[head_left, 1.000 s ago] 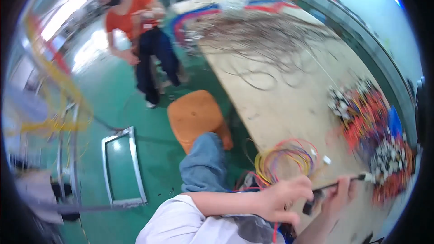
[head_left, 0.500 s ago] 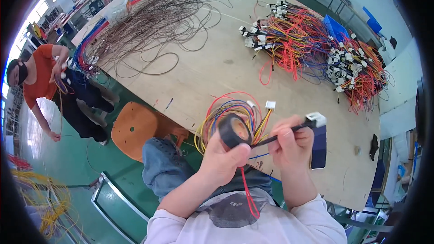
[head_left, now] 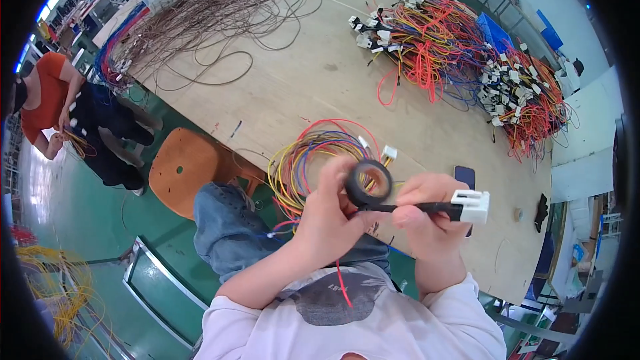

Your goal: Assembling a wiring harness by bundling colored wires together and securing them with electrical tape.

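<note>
Roll [head_left: 355, 189] coming nearer right hand [head_left: 428, 221] since earlier frame, connector [head_left: 474, 207] shifting bodyward. Left hand [head_left: 328, 221] holding roll, fingers curling behind it; right thumb and fingers pinching black-wrapped lead [head_left: 440, 207] just behind connector. Wrap already covering lead there; roll seemingly staying uncut, fingers partly hiding joint, so taping looking unfinished. Coil [head_left: 285, 175] lying on table [head_left: 320, 97] beyond left hand; bundles [head_left: 435, 50] sitting piled farther off.

We saw an orange stool [head_left: 175, 188] beside the table [head_left: 320, 97], a co-worker [head_left: 93, 117] in an orange top [head_left: 45, 97], and a dark phone [head_left: 465, 175].
</note>
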Tool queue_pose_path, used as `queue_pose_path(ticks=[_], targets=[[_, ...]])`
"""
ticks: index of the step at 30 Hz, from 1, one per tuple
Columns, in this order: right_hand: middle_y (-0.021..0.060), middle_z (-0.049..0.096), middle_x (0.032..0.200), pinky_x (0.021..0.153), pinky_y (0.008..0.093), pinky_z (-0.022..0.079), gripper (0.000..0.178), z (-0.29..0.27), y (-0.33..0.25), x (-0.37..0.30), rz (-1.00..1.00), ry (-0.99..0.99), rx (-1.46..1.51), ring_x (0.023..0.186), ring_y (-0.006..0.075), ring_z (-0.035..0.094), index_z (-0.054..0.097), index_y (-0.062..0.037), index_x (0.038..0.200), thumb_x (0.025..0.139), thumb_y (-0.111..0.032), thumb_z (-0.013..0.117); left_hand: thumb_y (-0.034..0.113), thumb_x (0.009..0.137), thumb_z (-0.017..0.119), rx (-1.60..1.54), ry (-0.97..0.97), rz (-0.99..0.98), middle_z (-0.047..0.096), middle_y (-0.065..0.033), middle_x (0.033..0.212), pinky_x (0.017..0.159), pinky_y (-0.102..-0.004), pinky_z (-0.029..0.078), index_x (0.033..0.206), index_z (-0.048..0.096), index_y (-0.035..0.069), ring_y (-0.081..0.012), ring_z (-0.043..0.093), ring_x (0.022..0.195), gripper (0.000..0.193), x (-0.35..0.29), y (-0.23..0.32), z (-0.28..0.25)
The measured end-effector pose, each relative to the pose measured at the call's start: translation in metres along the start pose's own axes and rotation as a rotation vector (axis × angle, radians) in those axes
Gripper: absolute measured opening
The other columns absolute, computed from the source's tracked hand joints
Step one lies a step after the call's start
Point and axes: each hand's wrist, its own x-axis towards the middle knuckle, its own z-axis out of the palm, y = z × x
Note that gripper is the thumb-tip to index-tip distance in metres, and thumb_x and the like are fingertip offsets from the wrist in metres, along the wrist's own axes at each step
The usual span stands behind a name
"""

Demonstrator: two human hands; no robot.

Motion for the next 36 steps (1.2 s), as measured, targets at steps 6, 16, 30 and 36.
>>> queue_pose_path(ticks=[6, 16, 30, 36], targets=[[0.0082, 0.055, 0.066, 0.038, 0.0195, 0.038, 0.01, -0.004, 0.02, 0.001, 0.12, 0.198, 0.283, 0.048, 0.0085, 0.049, 0.05, -0.0015, 0.076, 0.085, -0.005, 0.053, 0.003, 0.066, 0.069, -0.708, -0.091, -0.273, 0.051, -0.0082, 0.098, 0.052, -0.0214, 0.041, 0.124, 0.031, 0.007, -0.01, 0.053, 0.073, 0.07, 0.011, 0.017, -0.009], [0.0041, 0.055, 0.066, 0.035, 0.0173, 0.033, 0.012, -0.011, 0.012, 0.021, 0.193, 0.37, 0.412, 0.042, 0.0054, 0.046, 0.053, -0.0036, 0.078, 0.086, -0.012, 0.055, 0.021, 0.058, 0.081, 0.154, -0.122, 0.656, 0.047, -0.0147, 0.096, 0.071, -0.032, 0.041, 0.11, 0.045, 0.004, -0.0222, 0.049, 0.083, 0.065, -0.004, 0.013, -0.022], [0.0109, 0.056, 0.065, 0.041, 0.0211, 0.038, 0.013, -0.003, 0.007, 0.009, 0.068, 0.117, 0.173, 0.047, 0.0101, 0.049, 0.052, 0.0011, 0.075, 0.08, -0.006, 0.06, 0.0, 0.07, 0.069, -0.32, -0.147, -0.29, 0.05, -0.0113, 0.109, 0.075, -0.0263, 0.047, 0.134, 0.014, 0.002, -0.0165, 0.054, 0.096, 0.085, 0.018, 0.019, -0.01], [0.0067, 0.051, 0.06, 0.035, 0.0182, 0.031, 0.018, -0.015, 0.021, 0.018, 0.089, 0.237, 0.413, 0.042, 0.0066, 0.042, 0.047, -0.0021, 0.077, 0.091, -0.015, 0.048, -0.008, 0.068, 0.065, -0.978, -0.271, -0.489, 0.051, -0.0091, 0.107, 0.065, -0.0266, 0.049, 0.13, 0.026, 0.005, -0.0165, 0.058, 0.083, 0.074, 0.018, 0.009, -0.023]])
